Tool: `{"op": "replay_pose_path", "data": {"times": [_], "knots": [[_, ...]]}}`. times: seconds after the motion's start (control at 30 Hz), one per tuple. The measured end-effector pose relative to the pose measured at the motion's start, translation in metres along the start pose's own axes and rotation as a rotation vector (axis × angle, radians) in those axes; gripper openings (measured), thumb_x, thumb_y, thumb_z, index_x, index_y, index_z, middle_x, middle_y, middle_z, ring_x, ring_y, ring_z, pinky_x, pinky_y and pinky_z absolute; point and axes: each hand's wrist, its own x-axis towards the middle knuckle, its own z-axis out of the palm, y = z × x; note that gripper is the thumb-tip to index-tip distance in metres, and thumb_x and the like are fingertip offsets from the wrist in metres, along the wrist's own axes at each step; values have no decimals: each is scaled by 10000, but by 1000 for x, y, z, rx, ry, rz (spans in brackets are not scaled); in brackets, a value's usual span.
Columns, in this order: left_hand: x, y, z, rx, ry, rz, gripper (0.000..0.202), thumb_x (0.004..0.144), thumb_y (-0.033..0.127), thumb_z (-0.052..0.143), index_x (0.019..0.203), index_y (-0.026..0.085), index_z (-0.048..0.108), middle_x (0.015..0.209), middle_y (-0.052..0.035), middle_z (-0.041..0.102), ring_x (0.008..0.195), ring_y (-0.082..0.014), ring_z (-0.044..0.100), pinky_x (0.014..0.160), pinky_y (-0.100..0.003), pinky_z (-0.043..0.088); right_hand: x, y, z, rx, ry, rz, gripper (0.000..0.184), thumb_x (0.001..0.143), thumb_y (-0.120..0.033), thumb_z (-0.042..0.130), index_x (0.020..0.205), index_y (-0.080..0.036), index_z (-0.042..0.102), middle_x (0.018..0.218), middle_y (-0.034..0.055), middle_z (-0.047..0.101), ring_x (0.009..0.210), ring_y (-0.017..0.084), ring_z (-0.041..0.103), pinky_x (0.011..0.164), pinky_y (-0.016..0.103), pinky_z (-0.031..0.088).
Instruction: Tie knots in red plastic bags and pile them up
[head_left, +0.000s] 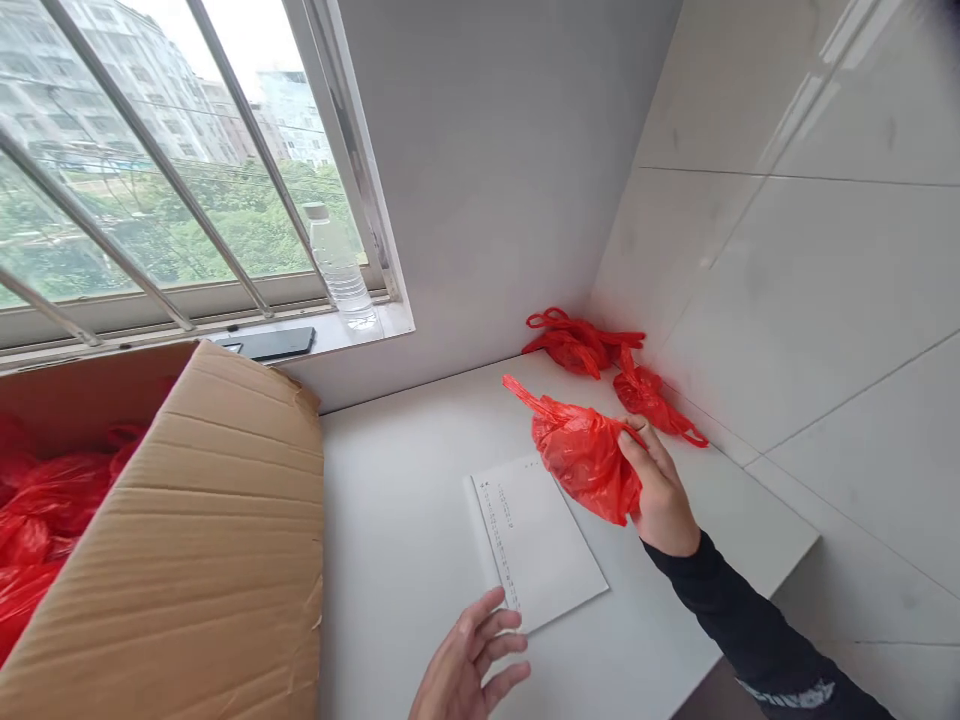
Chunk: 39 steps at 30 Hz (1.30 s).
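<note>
My right hand (661,485) grips a red plastic bag (583,450) by its right end and holds it above the white table. The bag is knotted or twisted, with a loose strap sticking out at its upper left; what it contains is hidden. Below it lies a white sheet or booklet (544,550) with small printed marks along its left side. My left hand (476,660) is near the sheet's lower left corner, fingers spread, holding nothing. Toward the back corner rest two more red bags, one against the wall (574,343) and one nearer the tiles (649,398).
A cardboard box (217,540) at the left has several red bags (52,500) inside. On the window sill stand a clear plastic bottle (341,265) and a flat dark phone (277,343). Tiled wall (825,350) bounds the table (397,500) on the right.
</note>
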Motion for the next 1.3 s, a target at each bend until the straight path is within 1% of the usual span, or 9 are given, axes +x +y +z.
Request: {"op": "replay_pose_path", "data": {"times": [0.1, 0.17, 0.23, 0.4, 0.57, 0.67, 0.87, 1.07, 1.3], "knots": [[13, 4, 22, -115, -13, 40, 489, 908, 538, 475, 1245, 226, 643, 1279, -126, 627, 1157, -307, 592, 996, -502, 468, -57, -18, 22, 102, -355, 104, 301, 943, -531, 459, 1005, -254, 561, 1049, 89, 631, 980, 259, 613, 866, 383, 508], [20, 5, 23, -157, 20, 161, 514, 876, 574, 471, 1193, 216, 659, 1257, -122, 645, 1165, -324, 599, 1008, -514, 459, -86, -21, 30, 111, -616, 102, 423, 890, -636, 487, 983, -247, 624, 1095, 106, 658, 1063, 303, 605, 978, 455, 465], [19, 3, 15, -131, 23, 218, 505, 802, 573, 561, 1112, 196, 690, 1160, -126, 694, 1131, -356, 623, 989, -529, 475, -102, -18, 35, 110, -754, 135, 501, 884, -682, 452, 999, -241, 662, 1124, 110, 662, 1110, 318, 594, 1033, 483, 429], [3, -10, -6, -67, 31, 131, 373, 776, 413, 692, 1100, 229, 689, 1149, -94, 713, 1117, -356, 636, 933, -519, 519, -99, 8, 44, -42, -616, 274, 339, 953, -513, 472, 1115, -250, 613, 1186, 84, 625, 1077, 255, 611, 991, 431, 479], [-5, -29, -8, 16, 74, 71, 442, 745, 540, 662, 1041, 213, 677, 1008, -119, 737, 1047, -373, 664, 880, -523, 543, -98, 20, 57, -98, -671, 250, 494, 882, -447, 621, 1321, -249, 508, 1254, 78, 596, 1114, 243, 570, 977, 417, 489], [-6, -33, -4, -8, 84, 22, 421, 700, 575, 689, 942, 231, 680, 953, -106, 742, 1034, -388, 666, 835, -526, 558, -101, 20, 61, -27, -685, 310, 442, 889, -400, 630, 1288, -242, 524, 1104, 48, 658, 988, 212, 610, 951, 401, 491], [-12, -21, 3, -143, 141, 21, 287, 593, 357, 816, 847, 261, 723, 807, -61, 745, 951, -386, 686, 772, -498, 582, -99, 25, 61, 138, -678, 404, 311, 943, -418, 554, 1189, -232, 588, 1006, 44, 658, 891, 191, 609, 875, 368, 494], [-15, -7, 7, -144, 153, 8, 356, 574, 482, 832, 817, 230, 774, 785, -113, 734, 933, -408, 673, 728, -512, 580, -103, 32, 61, 162, -679, 487, 347, 939, -489, 543, 1192, -253, 565, 948, 23, 626, 810, 170, 590, 783, 336, 487], [-5, -23, -3, -81, 256, 165, 351, 648, 490, 788, 875, 226, 746, 833, -106, 717, 794, -316, 668, 619, -411, 558, -102, 34, 62, 151, -673, 496, 346, 916, -495, 581, 1156, -245, 580, 974, 29, 630, 819, 170, 573, 783, 332, 482]]}}
